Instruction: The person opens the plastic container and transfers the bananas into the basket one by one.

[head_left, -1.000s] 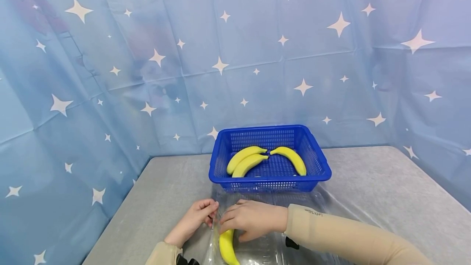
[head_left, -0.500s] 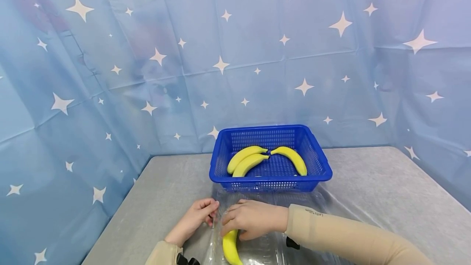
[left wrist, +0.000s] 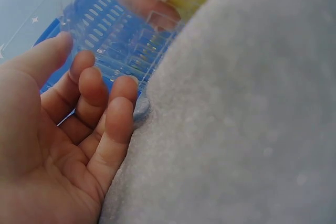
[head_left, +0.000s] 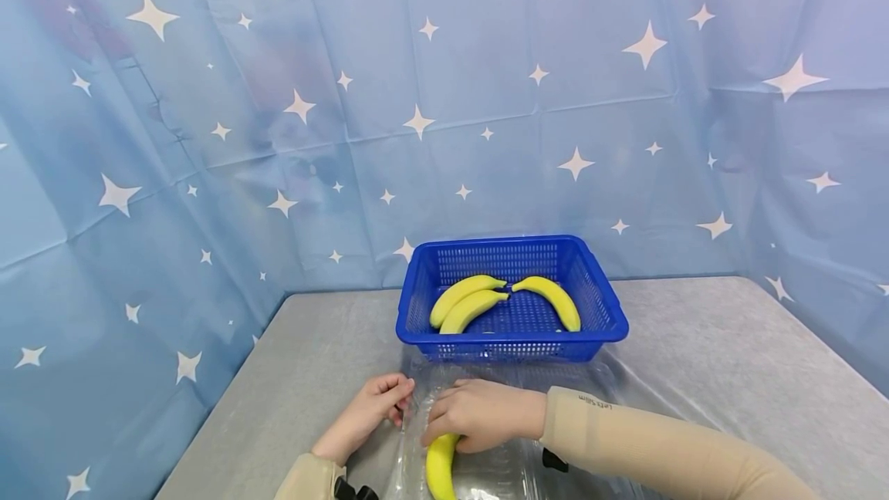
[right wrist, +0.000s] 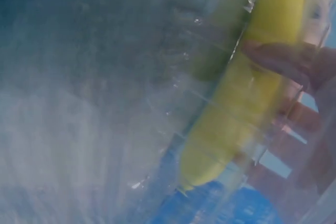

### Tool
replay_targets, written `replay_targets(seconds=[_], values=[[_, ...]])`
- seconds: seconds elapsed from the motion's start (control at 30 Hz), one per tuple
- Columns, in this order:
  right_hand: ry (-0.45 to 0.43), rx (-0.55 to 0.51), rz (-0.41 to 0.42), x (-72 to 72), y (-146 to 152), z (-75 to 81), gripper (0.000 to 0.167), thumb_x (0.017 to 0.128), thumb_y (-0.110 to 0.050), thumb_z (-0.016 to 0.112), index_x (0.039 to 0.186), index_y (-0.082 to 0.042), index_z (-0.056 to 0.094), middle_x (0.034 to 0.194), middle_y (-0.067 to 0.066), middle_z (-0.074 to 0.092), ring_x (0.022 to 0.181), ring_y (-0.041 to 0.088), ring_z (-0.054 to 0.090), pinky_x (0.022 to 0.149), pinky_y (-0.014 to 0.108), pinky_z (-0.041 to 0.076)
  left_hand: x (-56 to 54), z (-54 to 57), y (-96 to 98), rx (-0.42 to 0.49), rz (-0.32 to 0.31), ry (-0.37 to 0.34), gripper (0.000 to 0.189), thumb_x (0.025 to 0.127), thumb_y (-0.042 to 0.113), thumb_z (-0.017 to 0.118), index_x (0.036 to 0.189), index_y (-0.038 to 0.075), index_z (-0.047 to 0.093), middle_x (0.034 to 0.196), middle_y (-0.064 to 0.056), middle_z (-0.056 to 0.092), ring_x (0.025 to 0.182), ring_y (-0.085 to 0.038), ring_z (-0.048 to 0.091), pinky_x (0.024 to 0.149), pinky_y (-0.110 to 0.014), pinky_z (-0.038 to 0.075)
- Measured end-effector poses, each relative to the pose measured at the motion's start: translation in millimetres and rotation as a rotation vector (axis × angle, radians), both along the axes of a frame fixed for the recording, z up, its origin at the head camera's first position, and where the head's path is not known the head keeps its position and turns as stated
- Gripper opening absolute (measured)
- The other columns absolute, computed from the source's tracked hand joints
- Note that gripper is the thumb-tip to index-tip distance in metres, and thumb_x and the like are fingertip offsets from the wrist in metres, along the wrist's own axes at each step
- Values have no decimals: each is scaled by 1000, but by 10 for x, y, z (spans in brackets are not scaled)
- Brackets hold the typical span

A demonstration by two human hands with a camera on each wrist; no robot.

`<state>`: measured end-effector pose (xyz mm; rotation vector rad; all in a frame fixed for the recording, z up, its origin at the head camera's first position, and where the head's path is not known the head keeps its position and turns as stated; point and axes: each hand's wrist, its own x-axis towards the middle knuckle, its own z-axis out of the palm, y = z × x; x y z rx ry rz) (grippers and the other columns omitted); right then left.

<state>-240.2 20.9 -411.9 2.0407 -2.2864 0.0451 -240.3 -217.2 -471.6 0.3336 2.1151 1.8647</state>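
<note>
In the head view my right hand (head_left: 479, 415) grips the top end of a yellow banana (head_left: 441, 469), whose lower end runs to the frame's bottom edge. The right wrist view has this banana (right wrist: 236, 103) behind hazy clear plastic, with the thumb across it and fingers behind. Around and below it lies a see-through plastic tray (head_left: 496, 477); its exact shape is hard to make out. At the tray's left edge, my left hand (head_left: 371, 411) has thumb and forefinger together. In the left wrist view that hand (left wrist: 68, 124) has its fingers curled and its thumb by the plastic edge.
A blue mesh basket (head_left: 512, 336) stands at the back of the grey table (head_left: 722, 338). Inside are a banana (head_left: 465, 295) at left, another banana (head_left: 475, 310) against it, and a third banana (head_left: 556, 302) at right. A starry blue curtain (head_left: 444, 137) hangs behind.
My right hand and the banana have shifted slightly to the right. The left hand stays at the tray's left edge, and the basket has not visibly moved.
</note>
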Motion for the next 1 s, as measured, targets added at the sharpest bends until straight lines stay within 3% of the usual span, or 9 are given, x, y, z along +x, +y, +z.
replay_targets(seconds=[0.23,1.0], values=[[-10,10,-10,0,10,-9,43,80,-12,77,118,-30,67,108,-17,63,101,-1,56,80,20,48,3,-16,-3,10,0,14,42,101,23,54,96,-18,49,71,1,55,57,-9,54,53,-22,49],[-4,8,-40,7,26,8,39,80,-16,79,115,-30,68,106,-17,63,98,-1,56,80,30,52,11,0,2,-4,-2,2,45,100,26,56,98,-19,49,72,1,57,58,-10,53,54,-22,49]])
